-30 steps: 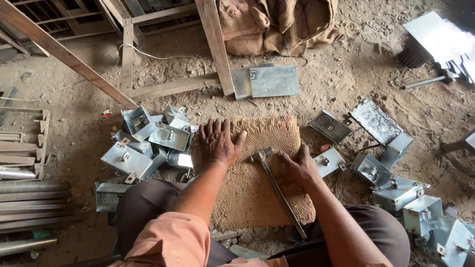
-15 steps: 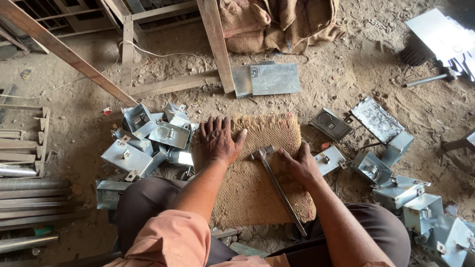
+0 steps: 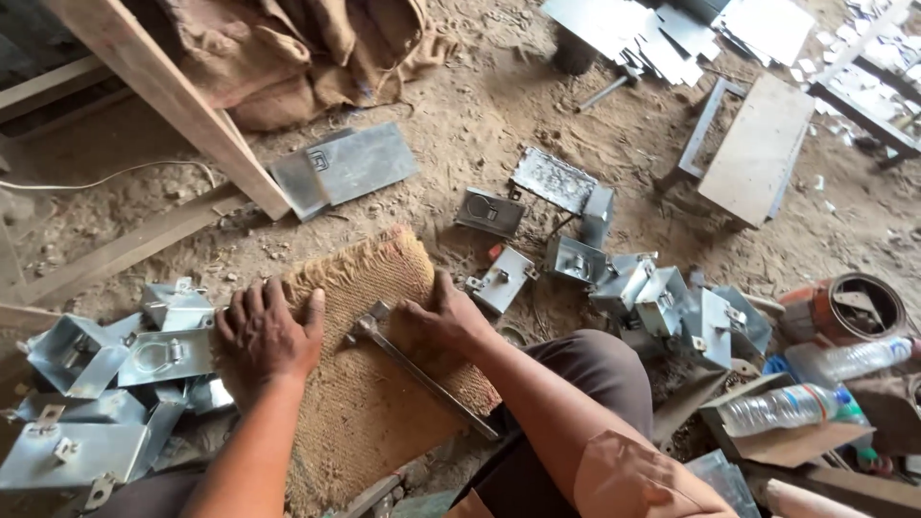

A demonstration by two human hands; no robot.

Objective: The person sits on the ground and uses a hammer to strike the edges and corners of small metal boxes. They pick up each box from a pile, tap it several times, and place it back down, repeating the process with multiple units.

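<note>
The left hand (image 3: pixel 269 338) lies flat, fingers spread, pressing the left edge of the brown woven coir mat (image 3: pixel 374 384) on the dirt floor (image 3: pixel 499 115). The right hand (image 3: pixel 443 315) also rests open on the mat, fingertips just beside the head of the long grey metal hammer (image 3: pixel 417 374), which lies diagonally across the weave, gripped by neither. Even pressure from both palms would likely keep the mat flat. Folded grey sheet-metal boxes (image 3: pixel 91 384) crowd the left edge; more boxes (image 3: pixel 662 297) sit right. The barest floor lies far, beyond the mat
</note>
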